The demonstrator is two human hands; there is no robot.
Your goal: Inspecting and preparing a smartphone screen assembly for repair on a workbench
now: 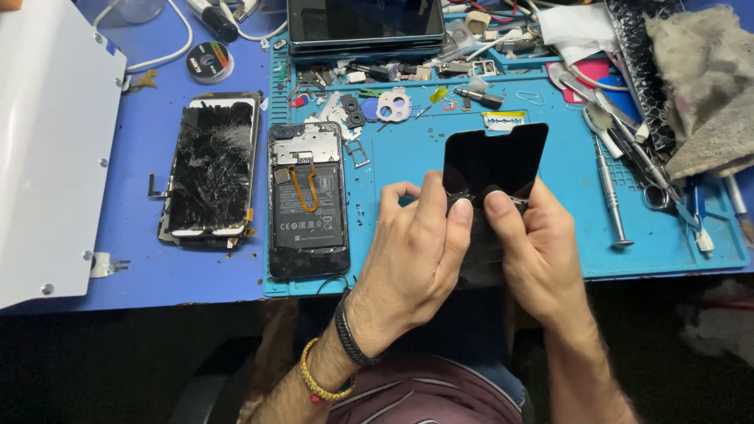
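Both my hands hold a black replacement phone screen (495, 161) upright over the blue work mat (408, 157). My left hand (416, 251) pinches its lower left edge with thumb and fingers. My right hand (538, 251) grips its lower right side, thumb pressed near the middle. To the left on the mat lies an opened phone body (306, 200) with its battery and an orange flex cable showing. Left of that, on the blue table, lies a shattered old screen (210, 169).
Small parts, brackets and a SIM tray (357, 151) litter the mat's top. A screwdriver (609, 192), tweezers and scissors (652, 177) lie at right beside a grey rag (703, 71). A white panel (47, 141) fills the left. A dark tablet (365, 23) sits at top, with a solder wick spool (209, 61) nearby.
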